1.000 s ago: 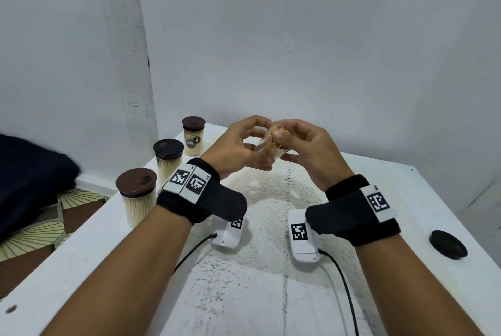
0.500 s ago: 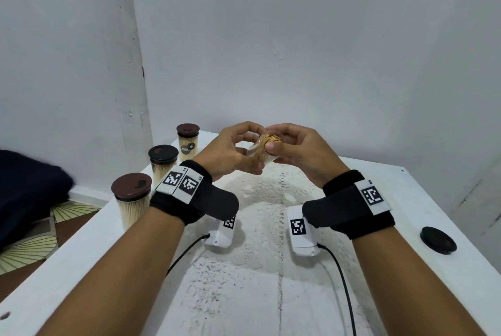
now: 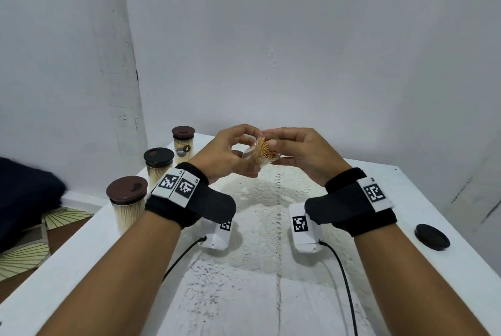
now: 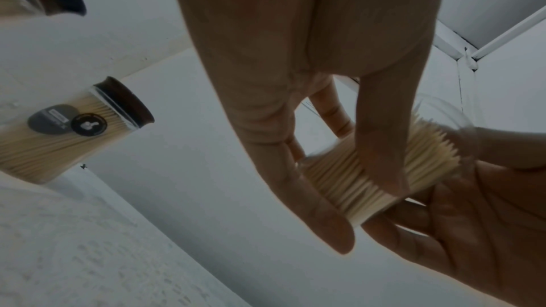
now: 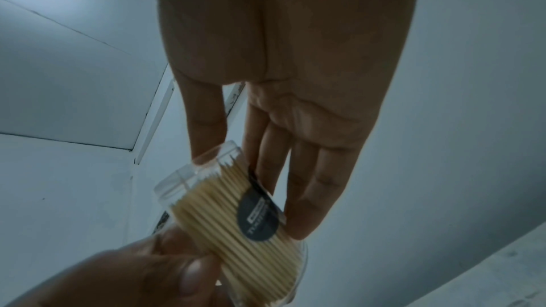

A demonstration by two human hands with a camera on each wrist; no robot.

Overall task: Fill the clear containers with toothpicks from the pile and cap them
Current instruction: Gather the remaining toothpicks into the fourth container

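Observation:
A clear container (image 3: 261, 152) packed with toothpicks is held in the air above the table, tilted, its open mouth toward me. My left hand (image 3: 230, 155) grips its lower body with thumb and fingers. My right hand (image 3: 295, 151) holds it near the mouth, thumb at the rim. In the left wrist view the toothpicks (image 4: 381, 172) fill the container (image 4: 437, 144) almost to its neck. The right wrist view shows a dark label (image 5: 258, 216) on the container (image 5: 236, 214). A loose black cap (image 3: 432, 237) lies on the table at the right.
Three capped, filled containers (image 3: 127, 204) (image 3: 158, 164) (image 3: 183, 144) stand along the left edge of the white table (image 3: 406, 200). A white lace mat (image 3: 268, 213) covers the table's middle. The wall rises close behind, and a dark cloth (image 3: 24, 205) lies off to the left.
Both hands keep hold of the container and have turned it slightly, so its open mouth faces me more. The head view has tilted upward.

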